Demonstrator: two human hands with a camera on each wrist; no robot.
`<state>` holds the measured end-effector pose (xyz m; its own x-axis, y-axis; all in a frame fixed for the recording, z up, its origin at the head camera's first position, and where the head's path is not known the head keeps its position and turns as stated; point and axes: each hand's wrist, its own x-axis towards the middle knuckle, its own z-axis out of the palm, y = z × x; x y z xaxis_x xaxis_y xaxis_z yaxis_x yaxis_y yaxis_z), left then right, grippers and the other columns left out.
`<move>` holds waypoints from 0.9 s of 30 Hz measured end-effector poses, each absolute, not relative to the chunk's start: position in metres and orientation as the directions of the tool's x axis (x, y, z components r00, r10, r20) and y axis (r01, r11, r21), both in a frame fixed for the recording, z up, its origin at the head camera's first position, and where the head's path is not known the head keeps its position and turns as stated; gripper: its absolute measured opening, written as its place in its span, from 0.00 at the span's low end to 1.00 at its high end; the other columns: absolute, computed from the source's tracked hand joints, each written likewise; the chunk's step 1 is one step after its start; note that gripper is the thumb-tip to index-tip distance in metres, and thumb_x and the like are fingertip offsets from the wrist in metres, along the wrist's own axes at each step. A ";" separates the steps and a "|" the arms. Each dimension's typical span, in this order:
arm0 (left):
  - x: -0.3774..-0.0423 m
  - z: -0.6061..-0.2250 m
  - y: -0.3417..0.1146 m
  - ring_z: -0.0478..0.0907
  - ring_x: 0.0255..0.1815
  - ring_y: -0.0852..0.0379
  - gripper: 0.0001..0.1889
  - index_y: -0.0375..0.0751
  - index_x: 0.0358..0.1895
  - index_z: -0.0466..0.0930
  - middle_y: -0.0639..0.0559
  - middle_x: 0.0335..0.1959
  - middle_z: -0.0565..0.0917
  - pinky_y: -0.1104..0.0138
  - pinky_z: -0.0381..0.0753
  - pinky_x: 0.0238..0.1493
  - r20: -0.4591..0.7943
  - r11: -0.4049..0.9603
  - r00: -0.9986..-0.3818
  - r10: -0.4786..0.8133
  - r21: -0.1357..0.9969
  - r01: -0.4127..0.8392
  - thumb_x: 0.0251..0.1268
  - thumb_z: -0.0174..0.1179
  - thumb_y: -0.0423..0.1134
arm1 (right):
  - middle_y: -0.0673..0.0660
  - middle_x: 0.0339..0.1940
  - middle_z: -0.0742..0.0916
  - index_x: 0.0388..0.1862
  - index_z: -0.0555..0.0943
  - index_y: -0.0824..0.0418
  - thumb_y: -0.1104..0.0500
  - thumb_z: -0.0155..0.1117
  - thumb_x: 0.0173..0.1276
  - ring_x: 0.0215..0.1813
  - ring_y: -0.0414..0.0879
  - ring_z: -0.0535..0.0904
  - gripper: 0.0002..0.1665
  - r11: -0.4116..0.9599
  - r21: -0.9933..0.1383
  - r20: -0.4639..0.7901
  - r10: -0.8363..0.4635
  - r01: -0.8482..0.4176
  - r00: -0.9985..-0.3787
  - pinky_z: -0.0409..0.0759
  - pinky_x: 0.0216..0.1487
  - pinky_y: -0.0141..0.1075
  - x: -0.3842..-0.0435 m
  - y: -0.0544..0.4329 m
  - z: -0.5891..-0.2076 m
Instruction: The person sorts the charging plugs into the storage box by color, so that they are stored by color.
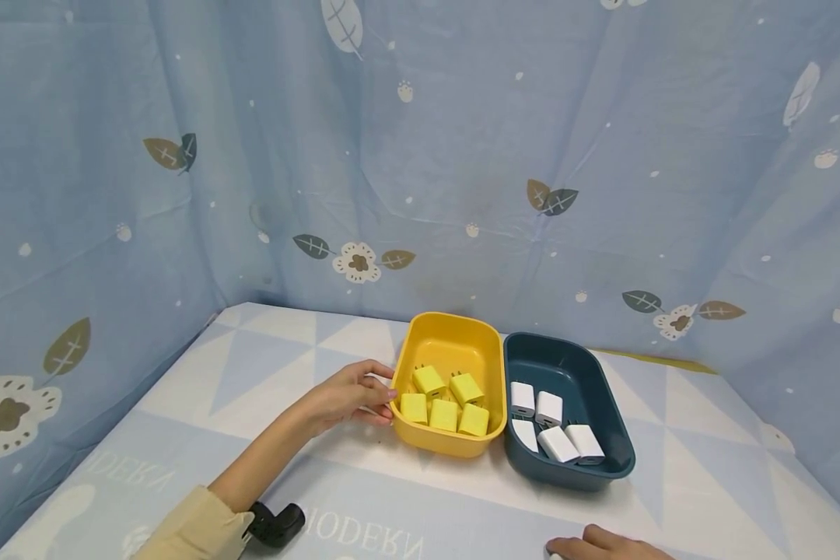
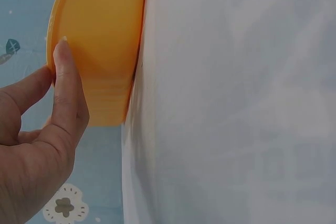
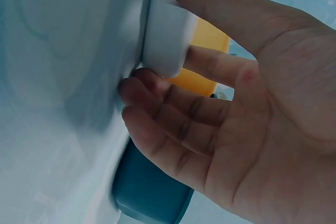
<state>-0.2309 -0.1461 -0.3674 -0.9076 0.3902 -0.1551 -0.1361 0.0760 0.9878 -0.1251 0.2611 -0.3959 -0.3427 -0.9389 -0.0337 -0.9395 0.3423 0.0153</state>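
My left hand [image 1: 353, 395] pinches the left rim of a yellow bin [image 1: 449, 445], thumb at the rim and fingers against the outer wall. Several yellow plug chargers [image 1: 444, 415] lie toward the bin's near end. Touching its right side is a dark blue bin [image 1: 567, 471], with several white plug chargers [image 1: 558, 445] inside. At the bottom edge of the head view, my right hand [image 1: 605, 543] is partly cut off. The right wrist view shows it holding a white charger [image 3: 167, 40] low at the table between thumb and index finger, other fingers loosely bent.
A patterned cloth covers the table [image 1: 364, 490]. Blue printed curtains [image 1: 462, 155] hang behind the bins and along both sides. A black device [image 1: 277, 526] is at the left wrist by the sleeve [image 1: 199, 525].
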 end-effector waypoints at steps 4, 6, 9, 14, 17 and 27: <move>-0.231 -0.368 -0.147 0.84 0.32 0.53 0.25 0.26 0.64 0.62 0.40 0.39 0.81 0.61 0.88 0.40 -0.148 0.071 -0.907 0.394 0.989 -0.131 0.70 0.60 0.30 | 0.42 0.54 0.81 0.58 0.82 0.46 0.42 0.59 0.73 0.33 0.28 0.67 0.19 0.338 0.034 -0.043 -0.940 -0.941 -0.339 0.61 0.30 0.09 -0.125 0.261 -0.397; -0.231 -0.369 -0.146 0.84 0.32 0.53 0.25 0.26 0.64 0.62 0.40 0.39 0.81 0.61 0.88 0.40 -0.152 0.072 -0.908 0.392 0.988 -0.134 0.70 0.60 0.30 | 0.42 0.55 0.81 0.59 0.81 0.44 0.42 0.59 0.73 0.34 0.28 0.67 0.19 0.325 0.047 -0.047 -0.944 -0.944 -0.327 0.61 0.30 0.10 -0.126 0.261 -0.397; -0.231 -0.369 -0.146 0.83 0.32 0.53 0.25 0.26 0.64 0.62 0.39 0.39 0.81 0.61 0.88 0.40 -0.157 0.071 -0.908 0.388 0.988 -0.140 0.70 0.60 0.30 | 0.41 0.55 0.81 0.59 0.81 0.43 0.42 0.59 0.73 0.34 0.28 0.67 0.19 0.331 0.021 -0.043 -0.942 -0.943 -0.332 0.61 0.30 0.10 -0.125 0.261 -0.397; -0.231 -0.369 -0.145 0.83 0.32 0.53 0.25 0.26 0.65 0.62 0.39 0.40 0.80 0.61 0.88 0.40 -0.161 0.070 -0.908 0.387 0.987 -0.145 0.70 0.60 0.30 | 0.39 0.54 0.81 0.59 0.81 0.45 0.42 0.59 0.73 0.35 0.28 0.69 0.19 0.366 -0.077 -0.021 -0.931 -0.928 -0.365 0.63 0.31 0.10 -0.126 0.261 -0.397; -0.232 -0.369 -0.144 0.83 0.32 0.53 0.25 0.27 0.65 0.63 0.40 0.39 0.81 0.61 0.88 0.40 -0.168 0.074 -0.908 0.384 0.986 -0.151 0.69 0.60 0.30 | 0.38 0.50 0.82 0.59 0.81 0.48 0.41 0.59 0.73 0.35 0.28 0.69 0.22 0.431 -0.149 -0.026 -0.901 -0.890 -0.432 0.68 0.30 0.14 -0.126 0.261 -0.397; -0.232 -0.366 -0.144 0.84 0.32 0.53 0.25 0.27 0.65 0.63 0.40 0.40 0.81 0.61 0.88 0.40 -0.181 0.078 -0.913 0.365 0.983 -0.164 0.70 0.60 0.30 | 0.36 0.33 0.73 0.59 0.81 0.49 0.37 0.67 0.63 0.29 0.30 0.68 0.29 0.745 -0.437 -0.201 -0.627 -0.504 -0.753 0.74 0.27 0.25 -0.122 0.261 -0.393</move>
<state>-0.2316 -0.1444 -0.3662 -0.9134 0.3646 -0.1810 -0.1638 0.0778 0.9834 -0.1220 0.2610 -0.3932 -0.7529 -0.6267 -0.2007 -0.5035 0.7450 -0.4374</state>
